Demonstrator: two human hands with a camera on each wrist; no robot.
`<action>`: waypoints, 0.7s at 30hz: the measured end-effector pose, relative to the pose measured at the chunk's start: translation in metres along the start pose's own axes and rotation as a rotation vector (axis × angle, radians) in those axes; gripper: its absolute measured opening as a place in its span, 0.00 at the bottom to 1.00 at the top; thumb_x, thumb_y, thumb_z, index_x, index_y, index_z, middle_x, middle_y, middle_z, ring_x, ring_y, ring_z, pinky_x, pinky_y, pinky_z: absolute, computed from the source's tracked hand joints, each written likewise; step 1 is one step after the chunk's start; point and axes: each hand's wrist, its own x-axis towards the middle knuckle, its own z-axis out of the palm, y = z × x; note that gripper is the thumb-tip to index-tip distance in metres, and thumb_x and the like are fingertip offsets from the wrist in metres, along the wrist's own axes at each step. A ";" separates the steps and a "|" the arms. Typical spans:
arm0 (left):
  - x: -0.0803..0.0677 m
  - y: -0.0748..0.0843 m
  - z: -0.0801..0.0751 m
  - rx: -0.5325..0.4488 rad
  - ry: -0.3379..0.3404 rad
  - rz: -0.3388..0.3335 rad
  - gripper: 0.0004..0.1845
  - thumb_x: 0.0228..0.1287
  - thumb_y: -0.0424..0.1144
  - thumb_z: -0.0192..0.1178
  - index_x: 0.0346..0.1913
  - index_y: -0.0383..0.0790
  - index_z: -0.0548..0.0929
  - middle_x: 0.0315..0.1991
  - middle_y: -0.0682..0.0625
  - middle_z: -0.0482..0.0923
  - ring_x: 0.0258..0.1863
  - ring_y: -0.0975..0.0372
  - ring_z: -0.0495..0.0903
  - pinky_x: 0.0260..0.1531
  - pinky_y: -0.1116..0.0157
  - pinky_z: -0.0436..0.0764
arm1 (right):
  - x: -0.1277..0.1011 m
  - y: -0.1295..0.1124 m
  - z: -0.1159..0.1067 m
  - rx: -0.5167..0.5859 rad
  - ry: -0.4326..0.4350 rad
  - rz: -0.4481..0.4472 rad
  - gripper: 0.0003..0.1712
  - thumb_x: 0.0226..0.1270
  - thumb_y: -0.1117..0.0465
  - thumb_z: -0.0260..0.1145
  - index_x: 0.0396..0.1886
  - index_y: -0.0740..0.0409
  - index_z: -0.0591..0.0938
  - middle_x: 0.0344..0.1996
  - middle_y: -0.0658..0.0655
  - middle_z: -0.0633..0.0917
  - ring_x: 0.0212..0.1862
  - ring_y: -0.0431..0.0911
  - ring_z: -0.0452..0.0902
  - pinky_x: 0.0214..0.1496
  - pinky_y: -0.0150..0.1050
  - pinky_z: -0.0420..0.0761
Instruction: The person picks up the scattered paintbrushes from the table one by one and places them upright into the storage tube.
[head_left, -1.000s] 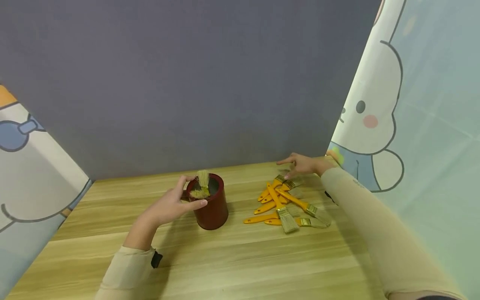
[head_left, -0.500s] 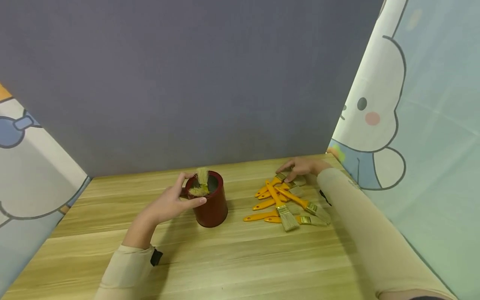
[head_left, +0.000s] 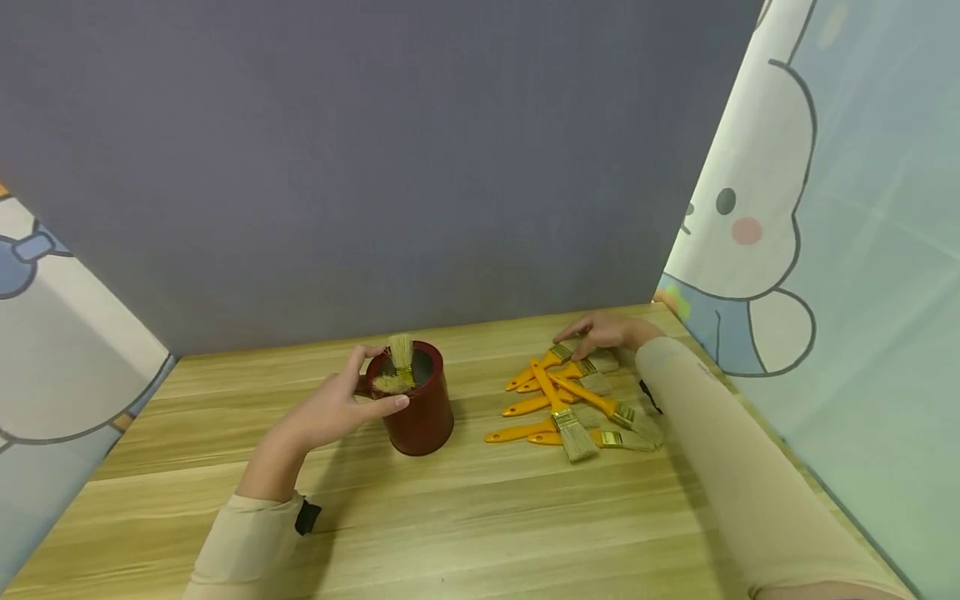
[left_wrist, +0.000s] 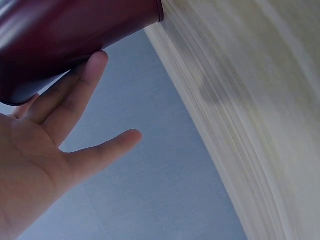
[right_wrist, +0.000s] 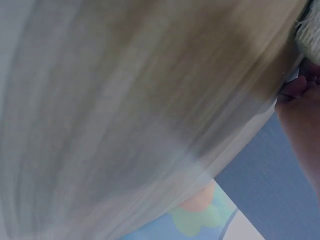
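- The table (head_left: 465, 517) under your arms is wood or wood-look, light in colour with long straight grain lines, and its surface looks smooth and a little shiny.
- The dark red cup (head_left: 417, 408) stands upright on the table, left of the centre. It is a plain round cylinder with a glossy wall, and two brushes (head_left: 397, 367) stand inside it with their pale bristle tufts up.
- Your left hand (head_left: 330, 412) is cupped around the left side of the cup. The fingers are bent loosely and lie against the smooth wall near the rim, and the thumb is near the front side. In the left wrist view the fingers (left_wrist: 75, 95) are almost straight and rest on the red wall.
- The pile of paintbrushes (head_left: 573, 404) lies flat on the table, right of the cup and well apart from it. They have smooth orange handles, metal bands of brass colour and flat, soft, pale bristles, and they cross one over another.
- Your right hand (head_left: 603, 332) is at the far end of the pile. The fingers curl down onto the bristle end of one brush; I cannot tell if they really grip it.
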 end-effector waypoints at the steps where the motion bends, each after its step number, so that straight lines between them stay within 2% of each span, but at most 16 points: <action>1: 0.000 0.000 0.000 0.002 0.002 -0.002 0.49 0.71 0.62 0.68 0.83 0.55 0.50 0.76 0.35 0.71 0.71 0.42 0.79 0.55 0.50 0.86 | 0.001 0.000 0.000 0.002 -0.004 -0.001 0.32 0.70 0.57 0.75 0.73 0.53 0.81 0.81 0.65 0.68 0.83 0.68 0.57 0.83 0.66 0.62; 5: -0.001 0.000 0.001 0.011 0.012 0.005 0.49 0.70 0.63 0.68 0.83 0.55 0.51 0.77 0.37 0.69 0.72 0.43 0.78 0.55 0.51 0.86 | 0.002 0.000 0.000 0.008 0.007 -0.005 0.32 0.69 0.56 0.77 0.71 0.53 0.82 0.81 0.66 0.67 0.83 0.69 0.57 0.82 0.67 0.61; 10: -0.005 0.000 0.001 0.021 0.014 -0.008 0.48 0.70 0.63 0.68 0.82 0.55 0.52 0.75 0.37 0.72 0.72 0.43 0.78 0.56 0.51 0.86 | 0.002 0.001 0.005 -0.048 -0.003 -0.031 0.32 0.68 0.53 0.78 0.70 0.49 0.83 0.81 0.67 0.66 0.81 0.71 0.59 0.81 0.68 0.63; 16: -0.004 0.001 0.000 0.012 0.023 0.002 0.49 0.71 0.62 0.68 0.82 0.54 0.51 0.76 0.37 0.70 0.73 0.43 0.76 0.55 0.51 0.86 | 0.004 0.001 0.008 -0.003 0.037 -0.052 0.30 0.67 0.58 0.78 0.69 0.54 0.84 0.80 0.69 0.66 0.81 0.70 0.58 0.82 0.69 0.61; 21: -0.003 0.002 0.000 -0.002 0.020 -0.003 0.49 0.71 0.62 0.68 0.82 0.53 0.51 0.74 0.36 0.72 0.72 0.43 0.78 0.57 0.50 0.86 | 0.002 0.002 0.006 -0.063 0.051 -0.061 0.31 0.69 0.53 0.78 0.69 0.55 0.83 0.80 0.71 0.65 0.81 0.71 0.58 0.81 0.70 0.60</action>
